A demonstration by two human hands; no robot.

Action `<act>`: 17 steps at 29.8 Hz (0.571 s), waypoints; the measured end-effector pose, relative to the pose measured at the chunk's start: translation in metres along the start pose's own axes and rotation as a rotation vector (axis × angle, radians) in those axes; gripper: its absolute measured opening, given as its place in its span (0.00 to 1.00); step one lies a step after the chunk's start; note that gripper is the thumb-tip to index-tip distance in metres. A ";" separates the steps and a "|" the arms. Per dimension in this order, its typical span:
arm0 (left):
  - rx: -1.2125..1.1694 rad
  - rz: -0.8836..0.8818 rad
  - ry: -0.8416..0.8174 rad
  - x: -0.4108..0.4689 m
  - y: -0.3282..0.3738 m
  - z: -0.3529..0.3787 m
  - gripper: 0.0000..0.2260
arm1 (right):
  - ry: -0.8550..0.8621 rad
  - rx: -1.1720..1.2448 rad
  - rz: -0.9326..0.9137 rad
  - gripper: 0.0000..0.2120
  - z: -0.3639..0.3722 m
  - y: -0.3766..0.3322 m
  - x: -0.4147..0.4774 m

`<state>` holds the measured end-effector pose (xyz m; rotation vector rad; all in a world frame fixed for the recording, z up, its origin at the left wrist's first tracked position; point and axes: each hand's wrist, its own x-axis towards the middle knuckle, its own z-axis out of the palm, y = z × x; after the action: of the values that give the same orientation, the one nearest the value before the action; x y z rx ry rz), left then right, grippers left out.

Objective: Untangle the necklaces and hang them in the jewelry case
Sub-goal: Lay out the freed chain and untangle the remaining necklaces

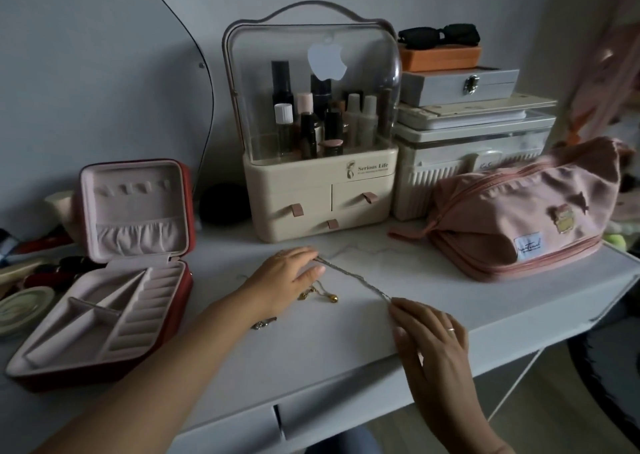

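White dressing table [346, 356]: cosmetics organizer [322, 190] at 12 o'clock, pink toiletry bag [519, 218] at 2, open red jewelry case [138, 207] at 9. Left hand [287, 277], fingers flat, pins one end of a taut silver chain necklace [353, 277]. Right hand [429, 329] meets the other end, grip unclear. Gold necklace [333, 299] lies at center, just beside the left hand.

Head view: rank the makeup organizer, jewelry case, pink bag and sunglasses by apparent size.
1. Makeup organizer.
2. Jewelry case and pink bag: look alike, not ranked.
3. Sunglasses, smallest.
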<state>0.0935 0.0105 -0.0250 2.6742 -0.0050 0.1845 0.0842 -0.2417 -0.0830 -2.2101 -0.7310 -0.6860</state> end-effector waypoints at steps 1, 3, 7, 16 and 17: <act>0.036 -0.005 -0.006 0.003 0.002 0.001 0.23 | 0.000 0.006 0.002 0.20 -0.001 -0.001 -0.001; 0.101 -0.026 -0.001 0.010 0.004 0.004 0.24 | -0.002 0.012 -0.001 0.18 -0.002 -0.002 -0.003; 0.137 -0.073 -0.008 0.020 0.003 0.008 0.26 | -0.008 0.012 -0.020 0.17 -0.003 -0.002 -0.008; -0.203 -0.054 0.032 0.005 0.004 -0.015 0.19 | -0.007 0.059 -0.007 0.25 -0.002 -0.012 -0.004; -0.220 -0.034 0.014 0.000 0.005 -0.018 0.17 | -0.015 0.058 -0.013 0.25 -0.001 -0.015 -0.003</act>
<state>0.0908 0.0140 -0.0064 2.4520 0.0233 0.1812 0.0719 -0.2347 -0.0775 -2.1615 -0.7638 -0.6476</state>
